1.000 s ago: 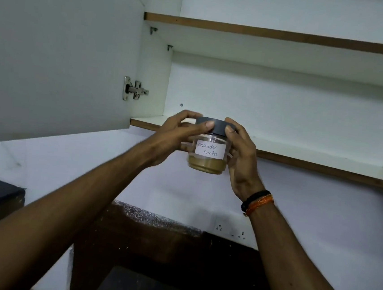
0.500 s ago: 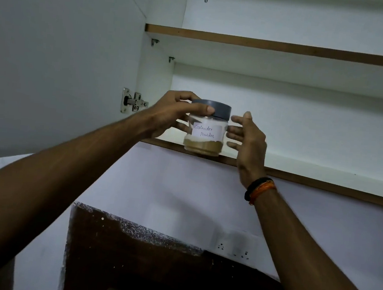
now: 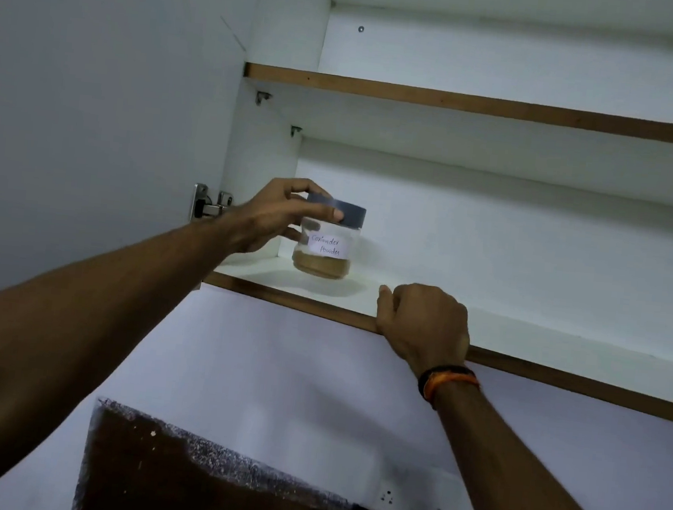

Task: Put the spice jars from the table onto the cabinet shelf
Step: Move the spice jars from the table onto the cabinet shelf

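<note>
Item: one spice jar, clear-walled, grey lid, handwritten paper label, brown powder filling roughly its lower third. Location: upright on the lower cabinet shelf, toward the shelf's left end, set back from the brown front edge and close to the cabinet's left wall. Whether its base sat fully on the board or hung just above it could not be told; a soft shadow lay under it. Left hand: fingers curled round the lid, thumb across the front of the rim, further fingers against the jar's left side, gripping it from above and from the left. Right hand: holding nothing, fingers curled over the shelf's front edge, to the right of the jar and apart from it. Upper shelf: above the jar, nothing visible on it. Door hinge: left of the jar, behind the left wrist. Step in hand, by judgement: placing this jar. Next move would call for the left hand to loosen from the lid and draw away without tipping the jar, then a reach down to the counter, out of sight here, for another.
</note>
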Tool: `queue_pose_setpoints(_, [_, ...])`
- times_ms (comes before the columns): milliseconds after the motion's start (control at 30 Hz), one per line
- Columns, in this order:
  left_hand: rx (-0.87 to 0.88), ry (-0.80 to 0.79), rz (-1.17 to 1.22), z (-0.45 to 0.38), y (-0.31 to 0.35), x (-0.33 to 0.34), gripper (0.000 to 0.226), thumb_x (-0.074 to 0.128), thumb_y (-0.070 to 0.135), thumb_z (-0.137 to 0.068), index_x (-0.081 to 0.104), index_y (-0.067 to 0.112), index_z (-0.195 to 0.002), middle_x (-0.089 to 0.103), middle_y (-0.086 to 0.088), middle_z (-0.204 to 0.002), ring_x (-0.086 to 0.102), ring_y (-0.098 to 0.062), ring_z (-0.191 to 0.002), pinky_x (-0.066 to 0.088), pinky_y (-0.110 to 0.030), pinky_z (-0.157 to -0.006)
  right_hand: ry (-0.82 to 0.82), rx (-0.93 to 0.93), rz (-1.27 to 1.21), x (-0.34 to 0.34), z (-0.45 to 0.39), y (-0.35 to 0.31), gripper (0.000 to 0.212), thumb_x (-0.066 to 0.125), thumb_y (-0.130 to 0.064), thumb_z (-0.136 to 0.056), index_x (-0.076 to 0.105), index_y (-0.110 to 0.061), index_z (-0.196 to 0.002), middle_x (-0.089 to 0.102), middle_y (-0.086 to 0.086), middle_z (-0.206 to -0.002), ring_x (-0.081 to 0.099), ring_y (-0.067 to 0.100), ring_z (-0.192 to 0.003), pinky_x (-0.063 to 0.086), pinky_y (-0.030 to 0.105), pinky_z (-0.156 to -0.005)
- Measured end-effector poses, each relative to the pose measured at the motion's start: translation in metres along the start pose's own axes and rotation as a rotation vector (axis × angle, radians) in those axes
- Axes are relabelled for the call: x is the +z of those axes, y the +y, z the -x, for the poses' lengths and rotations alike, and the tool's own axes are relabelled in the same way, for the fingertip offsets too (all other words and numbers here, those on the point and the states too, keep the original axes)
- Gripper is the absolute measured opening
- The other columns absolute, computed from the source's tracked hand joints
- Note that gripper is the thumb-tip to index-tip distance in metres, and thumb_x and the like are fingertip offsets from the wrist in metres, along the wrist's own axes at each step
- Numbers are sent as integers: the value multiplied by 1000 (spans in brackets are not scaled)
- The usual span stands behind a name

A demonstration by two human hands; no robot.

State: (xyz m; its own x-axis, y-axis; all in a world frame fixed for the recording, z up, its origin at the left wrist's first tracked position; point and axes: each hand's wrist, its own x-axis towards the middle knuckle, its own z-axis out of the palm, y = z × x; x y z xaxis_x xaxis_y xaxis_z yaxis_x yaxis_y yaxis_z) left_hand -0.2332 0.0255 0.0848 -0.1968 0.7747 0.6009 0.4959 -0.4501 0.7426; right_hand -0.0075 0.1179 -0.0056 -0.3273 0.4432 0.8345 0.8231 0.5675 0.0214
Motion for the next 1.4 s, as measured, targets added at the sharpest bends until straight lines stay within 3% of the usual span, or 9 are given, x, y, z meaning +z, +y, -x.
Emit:
queue_pose_setpoints(133, [-52, -12, -15, -16, -24, 0, 45, 79, 26, -79, 63, 8, -117, 67, -13, -118, 64, -33, -110, 53, -52, -95, 38, 0, 54, 5, 1, -1, 49, 38, -45, -95, 54, -19, -57, 56, -3, -55, 52, 18, -54, 41, 27, -53])
queue_pose_setpoints(367, [-87, 11, -7, -36, -65, -1, 34, 73, 21, -86, 62, 9, -116, 64, -11, -120, 60, -31, -114, 49, -51, -99, 168, -17, 97, 12, 4, 0, 46, 47, -39, -89, 48, -20, -47, 42, -7, -43, 38, 13, -40, 23, 20, -47])
queue_pose_setpoints(567, [67, 88, -201, -52, -76, -9, 17, 67, 3, -88, 72, 7, -104, 72, -8, -105, 65, -15, -96, 50, -29, -81, 196, -28, 73, 13, 5, 0, 44, 44, -38, -86, 51, -20, -47, 44, -5, -43, 40, 15, -40, 31, 20, -46])
queue_pose_setpoints(633, [80, 95, -299, -59, -77, -10, 17, 67, 4, -89, 72, 9, -104, 71, -6, -104, 63, -12, -94, 48, -28, -80, 211, -33, 78, 13, 6, -1, 43, 46, -38, -86, 51, -20, -47, 44, -5, -43, 37, 14, -40, 23, 19, -47])
queue_pose_setpoints(733, [78, 90, -427, -67, -78, -13, 18, 68, 9, -90, 71, 7, -108, 69, -5, -107, 62, -20, -103, 49, -36, -87, 246, -42, 67, 11, 6, -1, 41, 49, -36, -84, 50, -20, -45, 42, -5, -42, 30, 13, -40, 9, 18, -50])
queue_pose_setpoints(1000, [81, 133, -537, -82, -86, -12, 18, 71, 10, -89, 73, 9, -107, 72, -8, -105, 64, -24, -103, 51, -37, -89, 251, -37, 70, 14, 6, -2, 42, 47, -36, -85, 49, -19, -46, 44, -4, -44, 34, 16, -41, 23, 22, -49])
queue_pose_setpoints(1400, [45, 170, -590, -97, -103, -7, 17, 66, 11, -93, 68, 7, -110, 68, -10, -108, 61, -28, -104, 52, -46, -94, 294, -72, 51, 15, 7, -1, 41, 50, -32, -84, 51, -18, -46, 46, -2, -43, 38, 16, -40, 28, 21, -49])
